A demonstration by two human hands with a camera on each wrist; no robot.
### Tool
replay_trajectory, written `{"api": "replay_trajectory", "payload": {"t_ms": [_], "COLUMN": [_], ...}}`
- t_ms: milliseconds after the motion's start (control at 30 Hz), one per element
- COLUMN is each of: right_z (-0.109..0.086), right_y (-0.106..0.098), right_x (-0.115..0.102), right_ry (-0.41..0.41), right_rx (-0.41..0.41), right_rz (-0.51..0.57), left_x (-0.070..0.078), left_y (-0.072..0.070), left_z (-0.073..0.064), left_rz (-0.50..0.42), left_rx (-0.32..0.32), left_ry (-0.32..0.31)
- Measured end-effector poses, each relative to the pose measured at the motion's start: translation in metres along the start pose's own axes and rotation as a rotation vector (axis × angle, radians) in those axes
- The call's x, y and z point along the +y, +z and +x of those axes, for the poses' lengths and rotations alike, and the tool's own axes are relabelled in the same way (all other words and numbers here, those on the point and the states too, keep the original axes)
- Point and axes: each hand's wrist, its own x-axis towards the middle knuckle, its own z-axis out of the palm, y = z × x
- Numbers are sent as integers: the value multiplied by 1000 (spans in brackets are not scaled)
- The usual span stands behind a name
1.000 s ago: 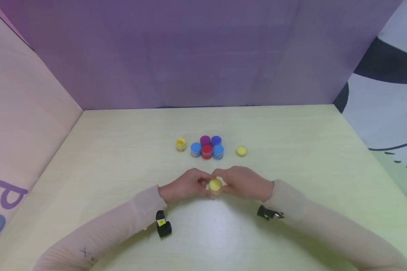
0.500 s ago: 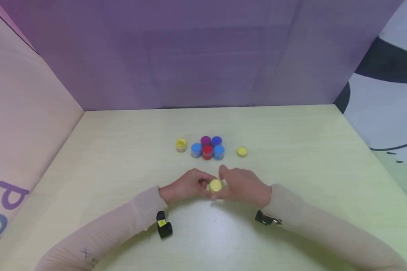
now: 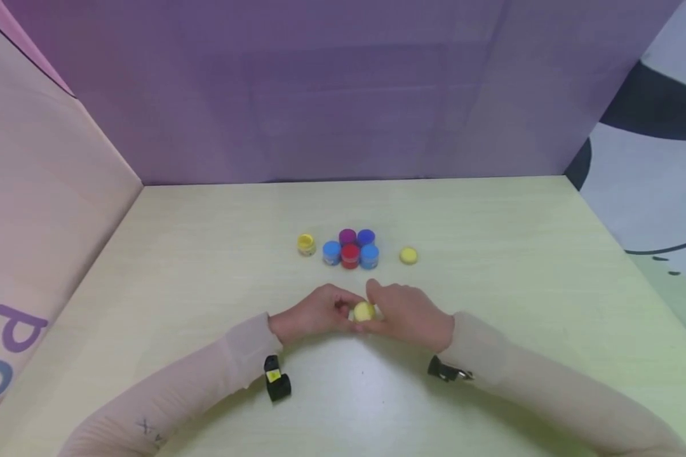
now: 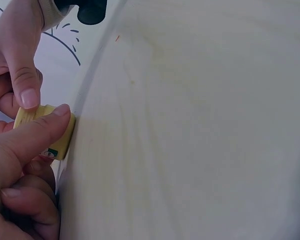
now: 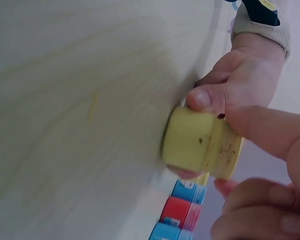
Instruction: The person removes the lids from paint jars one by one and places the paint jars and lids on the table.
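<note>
A small yellow jar [image 3: 364, 311] with a ridged yellow lid [image 5: 225, 150] is between both hands, low over the front middle of the table. My left hand [image 3: 317, 311] grips the jar's body, thumb on one side and fingers on the other. From the other side, my right hand [image 3: 410, 314] has its thumb on the lid's edge and a fingertip at the opposite edge, pinching it. Printed marks show on the lid's side, and a small label [image 4: 50, 153] peeks out beneath the left thumb in the left wrist view.
Behind the hands stands a tight cluster of lidded jars: a red jar [image 3: 350, 256], light blue, dark blue and purple ones. An uncovered yellow jar [image 3: 305, 245] is left of them; a yellow lid [image 3: 408, 256] lies to the right. A purple wall [image 3: 343, 95] rises behind the table.
My right hand's fingers have shifted round the lid, with the index finger lifting off its far side and the wrist turning slightly. The left hand keeps its hold on the jar.
</note>
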Motion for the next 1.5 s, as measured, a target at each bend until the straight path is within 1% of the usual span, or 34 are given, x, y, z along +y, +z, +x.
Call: {"api": "replay_trajectory", "payload": {"t_ms": [133, 267, 367, 433, 533, 600, 667, 867, 933, 1000, 1167, 1333, 1500], "right_z": [1, 3, 5, 6, 6, 6, 5, 1, 0, 0, 0, -1, -3], "right_y": [-2, -6, -9, -9, -11, -11, -10, -3, 0, 1, 4, 5, 4], "right_x": [6, 12, 16, 19, 20, 20, 19, 7, 3, 0, -2, -2, 0], "right_ry": [-63, -149, -207, -233, -246, -237, -202, 42, 88, 97, 67, 54, 31], "right_rx": [-15, -15, -23, -34, -50, -53, -51, -53, -49, -35, 0, 17, 47], "right_rz": [3, 18, 38, 53, 83, 97, 102, 58, 50, 37, -4, 6, 21], "left_x": [0, 0, 0, 1, 0, 0, 0, 1, 1, 1, 0, 0, 2], "left_y": [0, -1, -1, -1, -1, -1, -1, -1, 0, 0, 0, 0, 0], "left_z": [0, 0, -1, -1, -1, 0, 0, -1, -2, -2, -1, -1, -1], "left_rz": [-6, -8, -6, 0, 14, 20, 16, -23, -32, -36, -33, -7, -12], "left_rx": [-4, -3, -1, 1, 2, 2, 0, -8, -8, -8, -12, -2, 3], "left_ry": [7, 19, 15, 8, 7, 6, 5, -8, -10, -6, 3, 4, 5]}}
